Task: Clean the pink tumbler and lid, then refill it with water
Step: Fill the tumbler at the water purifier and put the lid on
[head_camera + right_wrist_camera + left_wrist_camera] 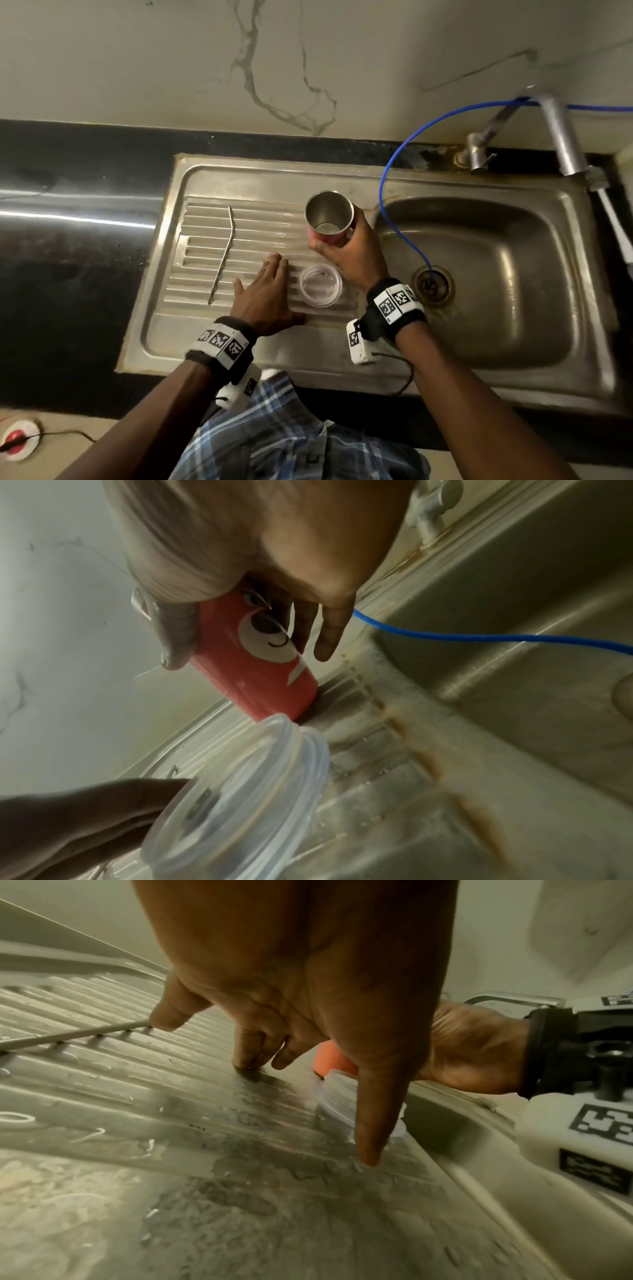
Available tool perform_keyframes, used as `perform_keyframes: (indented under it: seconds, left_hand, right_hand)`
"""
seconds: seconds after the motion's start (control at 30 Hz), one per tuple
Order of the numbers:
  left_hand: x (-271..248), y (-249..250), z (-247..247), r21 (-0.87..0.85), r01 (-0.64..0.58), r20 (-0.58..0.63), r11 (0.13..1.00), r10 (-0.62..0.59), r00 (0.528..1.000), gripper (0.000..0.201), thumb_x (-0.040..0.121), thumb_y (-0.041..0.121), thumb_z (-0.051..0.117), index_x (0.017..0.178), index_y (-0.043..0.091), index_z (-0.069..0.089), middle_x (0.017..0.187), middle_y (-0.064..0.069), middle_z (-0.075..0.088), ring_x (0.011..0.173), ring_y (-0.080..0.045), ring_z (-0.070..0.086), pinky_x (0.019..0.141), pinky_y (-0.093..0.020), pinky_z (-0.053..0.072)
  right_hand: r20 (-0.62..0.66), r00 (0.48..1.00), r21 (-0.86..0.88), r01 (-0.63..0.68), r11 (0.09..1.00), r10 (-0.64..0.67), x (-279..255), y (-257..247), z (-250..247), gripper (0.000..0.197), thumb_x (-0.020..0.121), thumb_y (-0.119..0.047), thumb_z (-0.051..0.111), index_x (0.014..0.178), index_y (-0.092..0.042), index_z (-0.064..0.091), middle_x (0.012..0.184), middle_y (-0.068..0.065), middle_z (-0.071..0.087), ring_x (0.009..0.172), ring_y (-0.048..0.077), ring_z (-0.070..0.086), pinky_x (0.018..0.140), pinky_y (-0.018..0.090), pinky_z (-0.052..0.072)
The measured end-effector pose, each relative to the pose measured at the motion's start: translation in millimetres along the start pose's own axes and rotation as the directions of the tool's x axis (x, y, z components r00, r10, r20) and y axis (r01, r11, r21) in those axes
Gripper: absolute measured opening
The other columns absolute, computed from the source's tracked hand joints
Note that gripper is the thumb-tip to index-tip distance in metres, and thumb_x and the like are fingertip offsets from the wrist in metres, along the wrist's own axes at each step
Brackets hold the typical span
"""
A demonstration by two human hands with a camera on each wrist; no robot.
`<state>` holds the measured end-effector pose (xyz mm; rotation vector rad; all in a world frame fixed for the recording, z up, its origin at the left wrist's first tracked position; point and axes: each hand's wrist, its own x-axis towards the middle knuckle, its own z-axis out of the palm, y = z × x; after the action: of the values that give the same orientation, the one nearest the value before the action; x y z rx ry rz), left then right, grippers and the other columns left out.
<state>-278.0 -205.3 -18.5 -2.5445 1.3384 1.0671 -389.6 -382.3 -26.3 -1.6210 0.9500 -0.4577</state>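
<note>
A bent metal straw (222, 255) lies across the ridged drainboard (205, 219) of the steel sink (496, 383), at about nine o'clock from the basin. A blue hose (394, 164) curves from the tap (561, 137) at one o'clock down into the drain (433, 284). Black counter (68, 274) spreads at nine o'clock, under a veined marble wall (274, 68).

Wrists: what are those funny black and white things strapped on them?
Each bare forearm wears a black strap. The left wrist band and right wrist band carry white blocks printed with square black-and-white codes. A white box with a thin black cable hangs under the right one. No sleeves reach the wrists.
</note>
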Motion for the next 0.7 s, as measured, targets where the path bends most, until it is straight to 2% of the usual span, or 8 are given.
perform_keyframes:
  seconds: [0.1, 0.17, 0.27, 0.4, 0.47, 0.57, 0.63, 0.7]
  left_hand:
    - [1, -4, 1, -0.029, -0.027, -0.008, 0.999, 0.027, 1.000, 0.130, 0.083, 0.072, 0.074, 0.170, 0.015, -0.004, 0.179, -0.001, -0.012, 0.166, -0.022, 0.004, 0.121, -0.076, 0.022]
    - [3, -10, 1, -0.080, -0.030, -0.025, 0.996, 0.028, 0.999, 0.124, 0.086, 0.075, 0.070, 0.171, 0.018, -0.001, 0.180, 0.002, -0.006, 0.165, -0.022, 0.011, 0.121, -0.072, 0.026]
    - [9, -15, -8, -0.248, -0.046, -0.093, 0.968, 0.023, 0.995, 0.109, 0.091, 0.079, 0.058, 0.170, 0.019, 0.012, 0.178, -0.003, 0.018, 0.158, -0.026, 0.033, 0.123, -0.053, 0.034]
    - [9, 10, -42, -0.317, -0.132, -0.204, 0.939, 0.068, 0.977, 0.088, 0.099, 0.063, 0.056, 0.167, 0.013, 0.027, 0.170, -0.011, 0.035, 0.153, -0.031, 0.039, 0.121, -0.041, 0.034]
    - [3, 39, -72, -0.303, -0.237, -0.309, 0.923, 0.139, 0.941, 0.076, 0.100, 0.057, 0.059, 0.161, 0.016, 0.039, 0.165, -0.008, 0.041, 0.146, -0.030, 0.046, 0.117, -0.039, 0.039]
    - [-17, 100, -128, -0.201, -0.467, -0.510, 0.861, 0.315, 0.801, 0.064, 0.095, 0.059, 0.059, 0.147, 0.022, 0.056, 0.151, 0.005, 0.052, 0.128, -0.023, 0.059, 0.104, -0.026, 0.041]
    - [-40, 144, -170, -0.112, -0.628, -0.633, 0.771, 0.432, 0.643, 0.056, 0.093, 0.060, 0.059, 0.139, 0.029, 0.062, 0.143, 0.017, 0.053, 0.117, -0.009, 0.060, 0.097, -0.012, 0.036]
    - [-71, 188, -215, -0.014, -0.755, -0.723, 0.656, 0.515, 0.461, 0.041, 0.097, 0.056, 0.064, 0.133, 0.036, 0.065, 0.141, 0.023, 0.053, 0.116, 0.003, 0.059, 0.095, -0.008, 0.039]
  right_hand:
    - [-0.064, 0.998, 0.045, 0.000, 0.999, 0.003, -22, -19, -15, 0.080, 0.065, -0.034, 0.098, 0.133, -0.029, 0.056, 0.123, -0.011, 0.070, 0.112, 0.004, 0.068, 0.096, 0.031, 0.058]
    - [-0.131, 0.991, 0.107, 0.020, 0.994, -0.006, -39, -33, -32, 0.076, 0.065, -0.031, 0.099, 0.129, -0.030, 0.059, 0.117, -0.007, 0.072, 0.106, 0.007, 0.071, 0.087, 0.035, 0.061]
    - [-0.210, 0.978, 0.226, 0.066, 0.972, -0.017, -65, -61, -68, 0.071, 0.068, -0.006, 0.096, 0.128, -0.015, 0.059, 0.107, 0.000, 0.073, 0.087, 0.001, 0.071, 0.067, 0.019, 0.057]
    - [-0.333, 0.936, 0.235, 0.198, 0.952, -0.112, -90, -108, -122, 0.074, 0.064, -0.035, 0.091, 0.130, -0.022, 0.059, 0.110, -0.005, 0.075, 0.092, 0.009, 0.071, 0.074, 0.023, 0.056]
    - [-0.382, 0.906, 0.215, 0.282, 0.935, -0.185, -98, -135, -149, 0.074, 0.066, -0.036, 0.087, 0.133, -0.023, 0.057, 0.117, -0.009, 0.074, 0.100, 0.009, 0.071, 0.081, 0.021, 0.054]
    - [-0.431, 0.850, 0.139, 0.394, 0.909, -0.303, -108, -172, -187, 0.077, 0.068, -0.032, 0.088, 0.137, -0.026, 0.056, 0.126, -0.004, 0.072, 0.109, 0.014, 0.071, 0.087, 0.023, 0.054]
    - [-0.470, 0.800, 0.067, 0.454, 0.889, -0.373, -116, -196, -213, 0.073, 0.068, -0.036, 0.090, 0.133, -0.034, 0.058, 0.124, -0.005, 0.073, 0.108, 0.014, 0.071, 0.087, 0.026, 0.056]
    - [-0.496, 0.753, -0.022, 0.487, 0.873, -0.433, -123, -218, -240, 0.073, 0.068, -0.042, 0.090, 0.133, -0.036, 0.057, 0.121, -0.009, 0.073, 0.105, 0.013, 0.071, 0.086, 0.031, 0.058]
